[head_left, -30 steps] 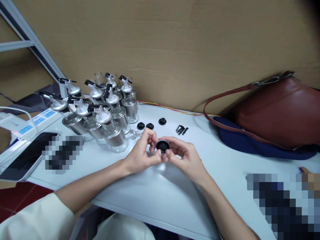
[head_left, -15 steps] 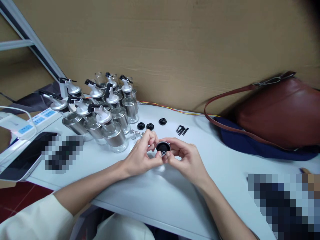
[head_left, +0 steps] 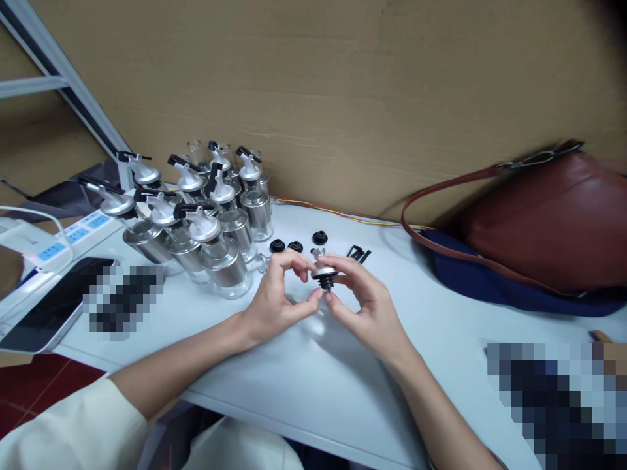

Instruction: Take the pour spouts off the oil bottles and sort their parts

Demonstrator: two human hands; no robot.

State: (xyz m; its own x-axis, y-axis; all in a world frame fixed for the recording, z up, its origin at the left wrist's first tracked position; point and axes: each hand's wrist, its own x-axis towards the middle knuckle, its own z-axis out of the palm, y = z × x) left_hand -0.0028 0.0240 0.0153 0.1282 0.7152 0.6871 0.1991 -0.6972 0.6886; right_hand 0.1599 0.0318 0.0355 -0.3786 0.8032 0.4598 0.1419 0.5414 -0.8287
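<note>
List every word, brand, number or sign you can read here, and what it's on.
No text is readable.
Pourer top being held: no legible marking.
Bottles: no legible label.
Power strip: any print is too small to read.
Left pixelated patch, right pixelated patch: obscured, unreadable.

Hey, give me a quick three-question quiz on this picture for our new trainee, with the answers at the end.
1. Multiple choice: What do the fingers of the right hand grip? A) a phone B) a silver-and-black spout C) a cable
2. Count: How many black stoppers show on the table beyond the hands?
3. True or false: The brown bag is to the right of the bottles.

Key:
1. B
2. Three
3. True
</note>
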